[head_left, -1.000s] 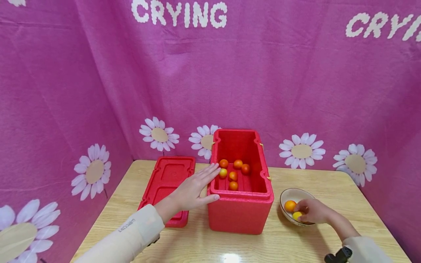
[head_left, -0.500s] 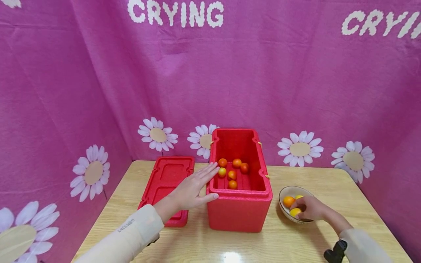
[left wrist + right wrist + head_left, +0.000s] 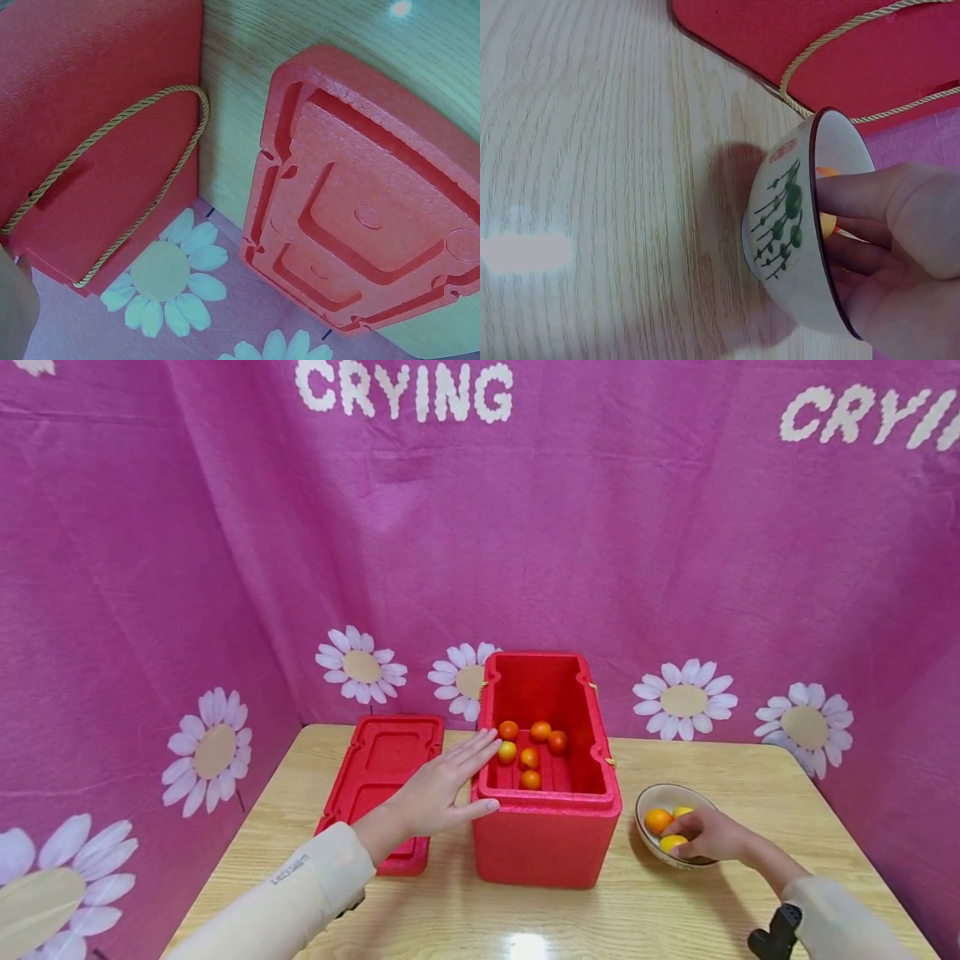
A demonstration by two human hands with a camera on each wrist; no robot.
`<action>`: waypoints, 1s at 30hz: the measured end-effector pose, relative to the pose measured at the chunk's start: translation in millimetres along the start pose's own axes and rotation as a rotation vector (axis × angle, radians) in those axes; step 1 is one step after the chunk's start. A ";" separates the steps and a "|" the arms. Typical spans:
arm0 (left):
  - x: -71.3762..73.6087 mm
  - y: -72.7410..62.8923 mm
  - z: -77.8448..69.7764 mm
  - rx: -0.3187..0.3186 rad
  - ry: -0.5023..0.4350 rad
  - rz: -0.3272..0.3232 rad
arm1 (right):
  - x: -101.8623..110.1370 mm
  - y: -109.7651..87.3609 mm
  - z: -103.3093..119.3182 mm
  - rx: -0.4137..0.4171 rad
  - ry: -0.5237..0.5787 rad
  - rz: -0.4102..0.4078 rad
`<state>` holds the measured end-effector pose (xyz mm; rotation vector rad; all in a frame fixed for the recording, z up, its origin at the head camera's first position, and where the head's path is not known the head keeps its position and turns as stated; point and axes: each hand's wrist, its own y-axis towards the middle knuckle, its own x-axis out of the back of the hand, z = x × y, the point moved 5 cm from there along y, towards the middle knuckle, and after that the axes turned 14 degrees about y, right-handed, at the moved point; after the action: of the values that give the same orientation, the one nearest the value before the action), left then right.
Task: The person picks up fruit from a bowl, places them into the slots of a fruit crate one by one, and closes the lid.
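Observation:
Fingers straight, my left hand (image 3: 438, 785) rests against the left rim of a red foam box (image 3: 546, 852). Inside the box lie several small tomatoes, among them a yellow one (image 3: 507, 752) and a red one (image 3: 557, 742). To the right, my right hand (image 3: 716, 837) reaches into a white bowl (image 3: 787, 232) with a brown rim and painted green leaves. Its curled thumb and fingers pinch a yellow tomato (image 3: 672, 843), partly hidden by them. An orange tomato (image 3: 657, 820) and another yellow tomato (image 3: 682, 812) are beside it in the bowl.
A red foam lid (image 3: 367, 195) lies on the wooden table (image 3: 570, 927) left of the box. Gold rope handles (image 3: 112, 124) hang on the box's sides. A purple curtain (image 3: 420, 560) with daisies stands behind and beside the table.
My right hand has shifted slightly within the bowl, and a second yellow tomato shows behind its fingers. The left hand has stayed on the box rim.

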<state>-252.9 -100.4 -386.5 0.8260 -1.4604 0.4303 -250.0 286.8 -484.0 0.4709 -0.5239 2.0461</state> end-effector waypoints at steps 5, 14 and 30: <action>0.8 0.6 -0.3 -0.008 0.002 -0.010 | 2.4 -0.9 -0.4 -0.031 0.070 0.049; 1.0 0.5 0.0 -0.009 0.014 -0.008 | 5.1 -2.5 5.0 -0.019 0.173 0.144; 1.3 -0.5 -0.5 0.010 -0.005 -0.001 | 19.1 -4.6 29.0 0.087 0.253 0.233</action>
<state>-252.1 -100.7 -385.4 0.8360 -1.4630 0.4349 -251.9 286.7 -449.0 0.2027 -0.3499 2.3183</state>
